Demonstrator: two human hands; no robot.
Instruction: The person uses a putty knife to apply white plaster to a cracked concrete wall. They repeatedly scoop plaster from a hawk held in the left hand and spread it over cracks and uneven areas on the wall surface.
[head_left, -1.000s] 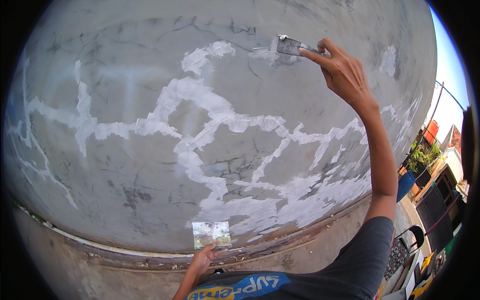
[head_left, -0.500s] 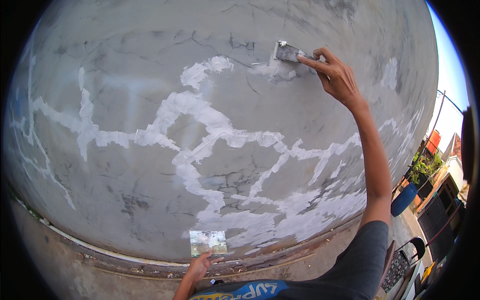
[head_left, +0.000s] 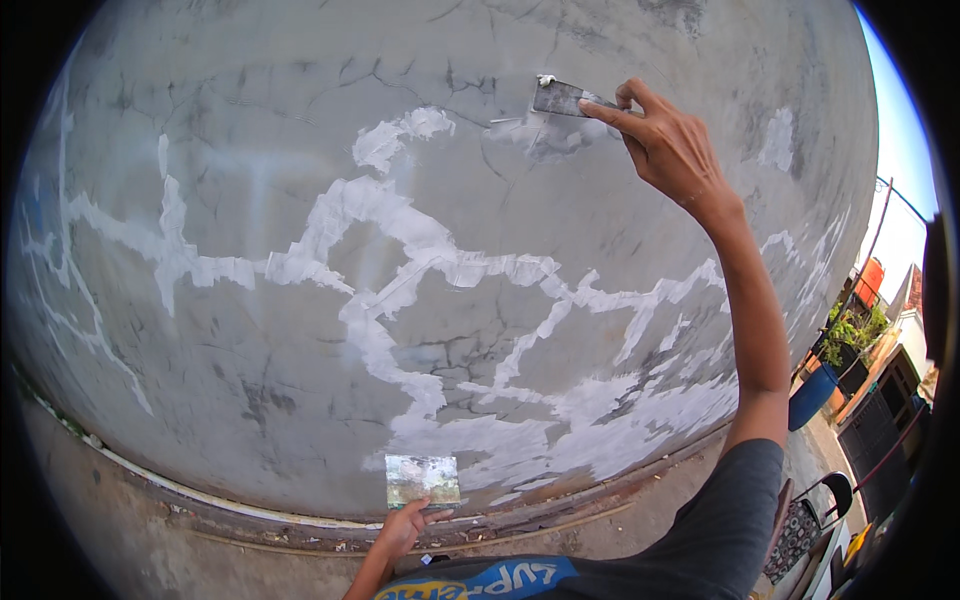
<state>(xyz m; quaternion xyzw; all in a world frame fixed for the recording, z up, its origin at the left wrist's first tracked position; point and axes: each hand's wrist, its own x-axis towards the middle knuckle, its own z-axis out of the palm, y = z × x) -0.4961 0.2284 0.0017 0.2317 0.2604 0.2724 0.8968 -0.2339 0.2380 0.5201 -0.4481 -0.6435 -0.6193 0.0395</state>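
Note:
My right hand (head_left: 675,150) is raised at the upper right, its fingers closed on a putty knife (head_left: 560,98). The blade lies against the grey wall (head_left: 270,350), and a small white lump of filler (head_left: 545,79) sits on its far corner. Beneath the blade is a thin pale smear (head_left: 525,130) over cracks. Low in front of me, my left hand (head_left: 403,528) grips a square, smeared metal plate (head_left: 422,480), held by its near edge. White filler bands (head_left: 400,220) branch across the wall along its cracks.
A narrow ledge (head_left: 250,523) with debris runs along the wall's foot above the concrete ground. To the right are a blue barrel (head_left: 812,397), green plants (head_left: 850,332), a patterned chair (head_left: 793,540) and an orange tank (head_left: 868,282) farther off.
The putty knife and my right hand have moved slightly left and up along the wall. The plate in my left hand has risen a little and shifted slightly right.

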